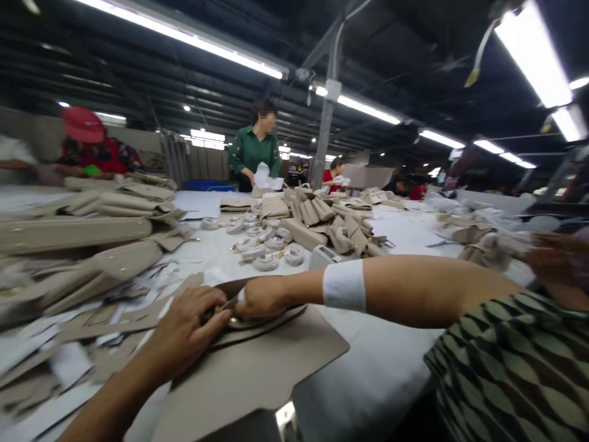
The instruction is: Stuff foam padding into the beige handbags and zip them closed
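Our hands meet at the opening of a beige bag [257,368], which lies right in front of us on the white surface [377,341]. Our left hand [191,325] pinches the bag's edge between thumb and fingers. Our right hand [265,298] is curled over the opening just beside it; its fingertips are hidden, so we cannot tell what they grip. A white band [344,286] circles our right forearm. Left of the bag we have beige strips and white scraps [71,365] strewn about, with a stack of larger bags [76,236] behind them. Beyond the bag lie pale coiled straps [265,260] and a grey object [323,258], then a heap of beige pieces [313,212]. Farther beyond the bag, a person in a green shirt [253,150] holds white material [267,177]. Well left of the bag, we see another person in a red cap [84,124].
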`<act>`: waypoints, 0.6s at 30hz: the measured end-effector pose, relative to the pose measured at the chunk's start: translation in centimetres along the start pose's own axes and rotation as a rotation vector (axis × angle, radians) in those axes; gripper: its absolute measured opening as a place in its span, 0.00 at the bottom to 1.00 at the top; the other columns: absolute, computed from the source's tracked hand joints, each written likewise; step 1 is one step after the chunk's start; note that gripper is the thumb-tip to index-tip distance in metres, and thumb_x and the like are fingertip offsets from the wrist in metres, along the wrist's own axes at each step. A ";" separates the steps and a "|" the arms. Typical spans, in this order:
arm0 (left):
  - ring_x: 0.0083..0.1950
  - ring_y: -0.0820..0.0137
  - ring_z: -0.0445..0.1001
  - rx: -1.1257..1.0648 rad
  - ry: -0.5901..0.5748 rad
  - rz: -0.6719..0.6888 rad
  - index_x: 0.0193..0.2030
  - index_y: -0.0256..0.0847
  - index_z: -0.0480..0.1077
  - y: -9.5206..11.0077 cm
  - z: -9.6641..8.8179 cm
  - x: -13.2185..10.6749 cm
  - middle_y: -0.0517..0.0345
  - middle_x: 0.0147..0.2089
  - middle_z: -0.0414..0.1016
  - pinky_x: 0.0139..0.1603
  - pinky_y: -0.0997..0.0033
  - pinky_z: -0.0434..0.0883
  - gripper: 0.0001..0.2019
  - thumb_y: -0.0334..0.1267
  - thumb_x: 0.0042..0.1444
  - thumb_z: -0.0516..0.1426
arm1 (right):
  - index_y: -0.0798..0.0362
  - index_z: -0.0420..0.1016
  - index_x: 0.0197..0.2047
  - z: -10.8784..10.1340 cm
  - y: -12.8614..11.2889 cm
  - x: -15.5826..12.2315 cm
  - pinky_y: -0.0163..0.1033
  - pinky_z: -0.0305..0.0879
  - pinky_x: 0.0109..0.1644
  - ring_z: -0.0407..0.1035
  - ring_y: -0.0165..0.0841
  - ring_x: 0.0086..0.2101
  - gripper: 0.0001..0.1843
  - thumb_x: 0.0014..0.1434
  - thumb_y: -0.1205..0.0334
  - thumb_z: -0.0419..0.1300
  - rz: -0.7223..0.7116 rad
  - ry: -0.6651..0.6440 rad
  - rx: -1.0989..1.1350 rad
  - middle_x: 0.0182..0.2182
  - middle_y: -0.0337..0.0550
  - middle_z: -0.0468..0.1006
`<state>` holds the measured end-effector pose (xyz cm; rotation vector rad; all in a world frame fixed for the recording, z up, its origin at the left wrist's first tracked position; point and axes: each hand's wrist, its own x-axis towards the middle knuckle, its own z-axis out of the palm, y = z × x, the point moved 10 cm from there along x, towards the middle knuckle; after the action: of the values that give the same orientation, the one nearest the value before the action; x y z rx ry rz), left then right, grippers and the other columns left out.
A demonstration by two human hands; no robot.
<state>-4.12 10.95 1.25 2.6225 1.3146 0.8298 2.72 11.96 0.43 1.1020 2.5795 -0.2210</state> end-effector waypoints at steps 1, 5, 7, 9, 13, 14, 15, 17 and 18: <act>0.44 0.62 0.68 -0.022 -0.017 0.021 0.37 0.41 0.72 0.5 0.0 -0.2 0.54 0.42 0.74 0.46 0.62 0.64 0.12 0.45 0.57 0.51 | 0.64 0.76 0.39 0.4 -0.1 0.1 0.36 0.61 0.34 0.70 0.35 0.33 0.21 0.64 0.61 0.45 -0.030 -0.019 -0.016 0.37 0.56 0.79; 0.46 0.64 0.69 -0.060 0.022 0.062 0.36 0.40 0.73 1.4 -1.2 -0.5 0.53 0.43 0.75 0.51 0.62 0.64 0.07 0.37 0.53 0.55 | 0.64 0.76 0.36 2.0 -1.3 0.6 0.35 0.60 0.33 0.66 0.31 0.28 0.15 0.60 0.65 0.50 -0.207 -0.124 -0.070 0.32 0.52 0.78; 0.48 0.64 0.69 -0.090 0.013 0.114 0.33 0.39 0.73 1.8 -1.6 -0.8 0.53 0.44 0.75 0.53 0.63 0.64 0.05 0.33 0.51 0.56 | 0.63 0.77 0.34 2.4 -2.2 0.6 0.35 0.59 0.34 0.66 0.30 0.28 0.12 0.57 0.67 0.53 -0.264 -0.168 -0.099 0.31 0.49 0.78; 0.51 0.64 0.68 -0.112 0.012 0.167 0.33 0.39 0.73 2.0 -1.9 -1.1 0.52 0.47 0.75 0.54 0.63 0.64 0.05 0.32 0.50 0.56 | 0.63 0.77 0.32 2.4 -2.8 0.3 0.34 0.59 0.36 0.66 0.31 0.30 0.10 0.54 0.70 0.54 -0.261 -0.174 -0.122 0.31 0.49 0.78; 0.53 0.64 0.68 -0.131 0.042 0.164 0.34 0.40 0.73 1.4 -2.5 -1.4 0.52 0.49 0.74 0.55 0.63 0.65 0.07 0.29 0.48 0.56 | 0.62 0.76 0.37 1.4 -2.2 0.0 0.34 0.60 0.30 0.68 0.32 0.28 0.14 0.53 0.62 0.54 -0.088 -0.130 -0.062 0.32 0.49 0.78; 0.52 0.65 0.68 -0.141 0.038 0.151 0.34 0.40 0.73 1.3 -2.4 -1.5 0.52 0.49 0.74 0.55 0.64 0.66 0.07 0.29 0.49 0.55 | 0.60 0.76 0.39 1.2 -1.7 0.0 0.34 0.60 0.28 0.68 0.33 0.28 0.16 0.52 0.59 0.55 -0.016 -0.124 -0.006 0.32 0.48 0.78; 0.52 0.65 0.69 -0.148 0.033 0.141 0.34 0.40 0.73 1.2 -2.4 -1.5 0.52 0.48 0.74 0.54 0.65 0.67 0.07 0.28 0.49 0.55 | 0.58 0.76 0.40 1.1 -1.1 0.0 0.34 0.60 0.27 0.69 0.33 0.28 0.17 0.51 0.56 0.56 0.048 -0.123 0.052 0.33 0.46 0.78; 0.51 0.65 0.69 -0.144 0.022 0.121 0.34 0.40 0.73 1.3 -2.3 -1.6 0.52 0.48 0.74 0.53 0.66 0.67 0.07 0.29 0.48 0.56 | 0.56 0.76 0.40 1.1 -0.5 0.0 0.33 0.61 0.25 0.70 0.34 0.29 0.19 0.49 0.53 0.57 0.128 -0.118 0.132 0.34 0.44 0.78; 0.51 0.65 0.69 -0.129 0.019 0.104 0.34 0.40 0.73 1.2 -2.2 -1.6 0.53 0.48 0.74 0.54 0.66 0.67 0.07 0.29 0.48 0.56 | 0.55 0.76 0.40 1.2 -0.3 0.1 0.33 0.62 0.26 0.70 0.35 0.30 0.19 0.49 0.53 0.57 0.143 -0.111 0.141 0.35 0.44 0.78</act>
<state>-5.17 8.59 2.81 2.6066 1.0969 0.9236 2.76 11.49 -0.71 1.2803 2.4061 -0.4223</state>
